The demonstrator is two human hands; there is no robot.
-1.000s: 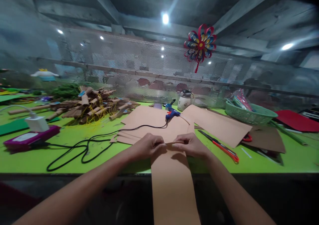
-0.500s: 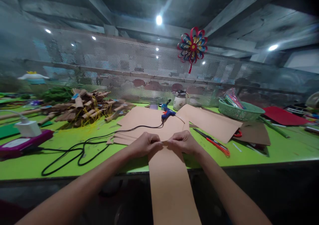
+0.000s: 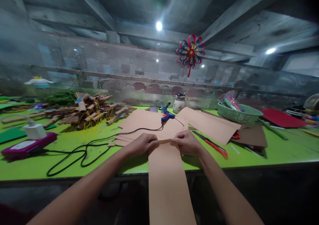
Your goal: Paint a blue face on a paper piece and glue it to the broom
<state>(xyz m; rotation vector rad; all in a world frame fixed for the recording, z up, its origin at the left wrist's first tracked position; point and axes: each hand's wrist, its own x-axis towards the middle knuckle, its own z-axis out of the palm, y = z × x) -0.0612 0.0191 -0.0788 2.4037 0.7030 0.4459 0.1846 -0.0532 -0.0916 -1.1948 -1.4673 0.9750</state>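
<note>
A long strip of brown kraft paper (image 3: 168, 181) runs from the green table over its front edge toward me. Its far end is folded or rolled into a narrow band between my hands. My left hand (image 3: 144, 143) pinches the left end of that band, thumb and fingers pressed together. At the right end my right hand (image 3: 187, 142) grips it the same way. Just beyond lie stacked brown paper sheets (image 3: 139, 118), with a blue glue gun (image 3: 167, 115) resting on them.
An orange utility knife (image 3: 215, 147) lies right of my hands. The glue gun's black cord (image 3: 87, 145) loops left to a purple power strip (image 3: 30, 145). Behind stand a pile of paper rolls (image 3: 92, 110), a white jar (image 3: 178, 103) and a green basket (image 3: 239, 113).
My fingers have spread a little apart along the paper's far end, and a narrow band now shows between them. The camera view has tilted slightly upward.
</note>
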